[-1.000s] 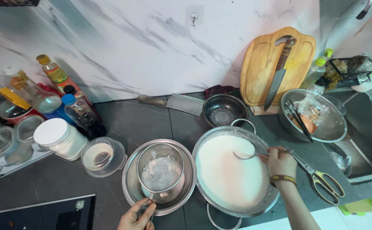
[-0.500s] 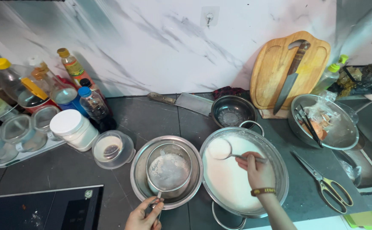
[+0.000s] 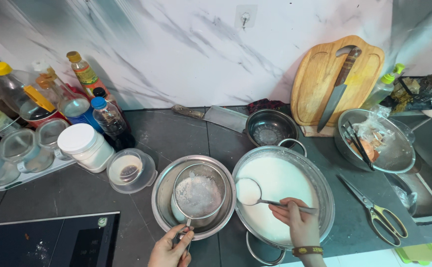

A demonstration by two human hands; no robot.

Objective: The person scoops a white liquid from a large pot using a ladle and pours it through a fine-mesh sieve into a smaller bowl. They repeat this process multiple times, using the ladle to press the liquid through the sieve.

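My right hand (image 3: 295, 223) grips the handle of a metal ladle (image 3: 249, 192) whose bowl is full of white liquid, held just above the left side of a large steel pot (image 3: 324, 198) of the same white liquid. My left hand (image 3: 169, 249) holds the handle of a round mesh strainer (image 3: 198, 195) that rests over a steel bowl (image 3: 164, 198). The strainer holds pale wet residue. The ladle bowl sits right beside the strainer's rim.
On the dark counter: an open plastic tub (image 3: 131, 170), a white-lidded jar (image 3: 85, 146), bottles (image 3: 85, 94), a cleaver (image 3: 216, 116), a small steel bowl (image 3: 271, 129), a cutting board with knife (image 3: 337, 84), a bowl with chopsticks (image 3: 376, 141), scissors (image 3: 376, 212), a cooktop (image 3: 43, 240).
My right hand has lifted the filled ladle out of the pot's middle and carried it left to the strainer's edge. My left hand stays on the strainer handle.
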